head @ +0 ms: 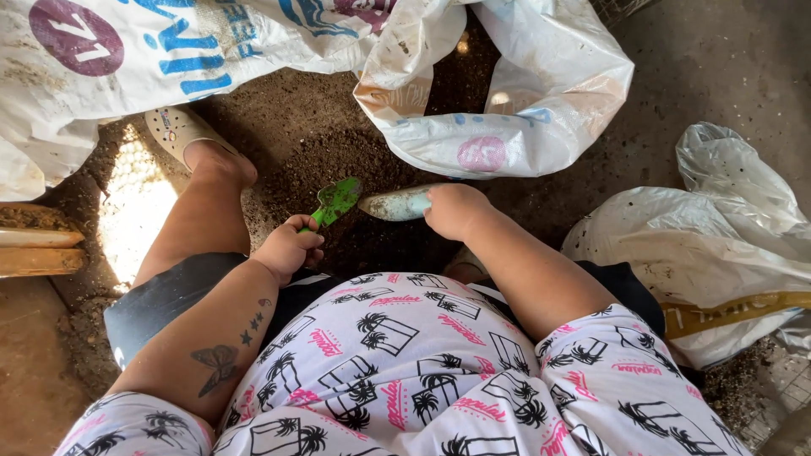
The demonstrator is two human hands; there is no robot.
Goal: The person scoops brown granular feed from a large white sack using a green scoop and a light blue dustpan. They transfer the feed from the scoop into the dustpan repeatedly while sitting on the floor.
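My left hand (290, 247) is closed around the handle of a small green trowel (335, 201), whose blade points up and away over a heap of dark soil (329, 152). My right hand (456, 210) grips a pale blue-white scoop (395, 203) that lies level just to the right of the trowel blade, the two tools almost touching. Both hands hover low over the soil between my knees.
A large white printed sack (524, 93) lies open behind the soil, another (110, 59) at the upper left. White plastic bags (726, 245) lie at the right. My left foot in a cream clog (182, 131) rests by the soil. A wooden edge (34, 249) shows left.
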